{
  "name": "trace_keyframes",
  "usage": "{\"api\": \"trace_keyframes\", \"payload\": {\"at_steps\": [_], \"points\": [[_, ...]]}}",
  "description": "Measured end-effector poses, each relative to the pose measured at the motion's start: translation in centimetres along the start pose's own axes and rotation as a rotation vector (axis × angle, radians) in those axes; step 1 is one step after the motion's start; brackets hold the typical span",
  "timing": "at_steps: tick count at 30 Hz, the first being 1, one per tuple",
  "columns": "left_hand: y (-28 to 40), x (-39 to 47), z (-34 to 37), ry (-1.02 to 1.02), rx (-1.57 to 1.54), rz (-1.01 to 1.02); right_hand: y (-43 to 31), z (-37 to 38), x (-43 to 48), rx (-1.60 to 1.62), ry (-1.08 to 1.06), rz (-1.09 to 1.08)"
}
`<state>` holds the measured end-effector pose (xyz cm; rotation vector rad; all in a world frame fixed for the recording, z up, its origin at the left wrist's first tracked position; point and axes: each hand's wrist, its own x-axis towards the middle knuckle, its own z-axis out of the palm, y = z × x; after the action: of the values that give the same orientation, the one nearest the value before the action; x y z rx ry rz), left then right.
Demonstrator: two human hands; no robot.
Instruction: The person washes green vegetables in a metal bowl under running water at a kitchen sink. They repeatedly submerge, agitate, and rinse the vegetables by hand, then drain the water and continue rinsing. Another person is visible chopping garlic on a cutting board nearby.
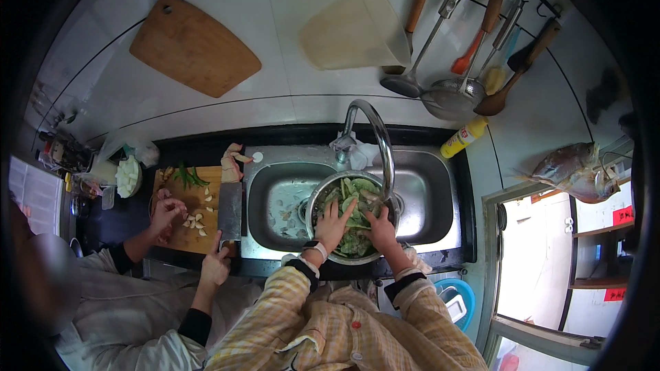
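A round stainless-steel basin (312,205) holds green leafy vegetables (356,248) in water. It rests over the divider of a double-bowl steel sink (433,206), below the curved chrome faucet (385,144). My left hand (334,225) lies on the leaves with its fingers spread. On the basin's right side, my right hand (381,231) reaches into the greens near the faucet's spout. Its fingers are apart, but their tips are partly hidden, so I cannot tell if it grips any leaves.
At left, a co-worker's hand (214,265) touches a cleaver (230,211) on a wooden cutting board (178,237) with garlic cloves (195,222) and green peppers (191,177). A yellow bottle (464,137) stands behind the sink's right corner. Ladles and strainers (454,95) hang on the wall.
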<state>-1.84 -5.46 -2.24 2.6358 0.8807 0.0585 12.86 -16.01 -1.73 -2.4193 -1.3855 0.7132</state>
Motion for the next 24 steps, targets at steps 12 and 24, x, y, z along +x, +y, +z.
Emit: {"api": "trace_keyframes", "payload": {"at_steps": [12,24], "points": [[0.8,0.7,0.2,-0.060,-0.429,0.132,0.4,-3.1,-1.5,0.296,0.122,-0.106],[0.7,-0.8,-0.7,-0.132,-0.202,-0.010,-1.2,-0.3,1.0,-0.026,-0.057,-0.022]]}}
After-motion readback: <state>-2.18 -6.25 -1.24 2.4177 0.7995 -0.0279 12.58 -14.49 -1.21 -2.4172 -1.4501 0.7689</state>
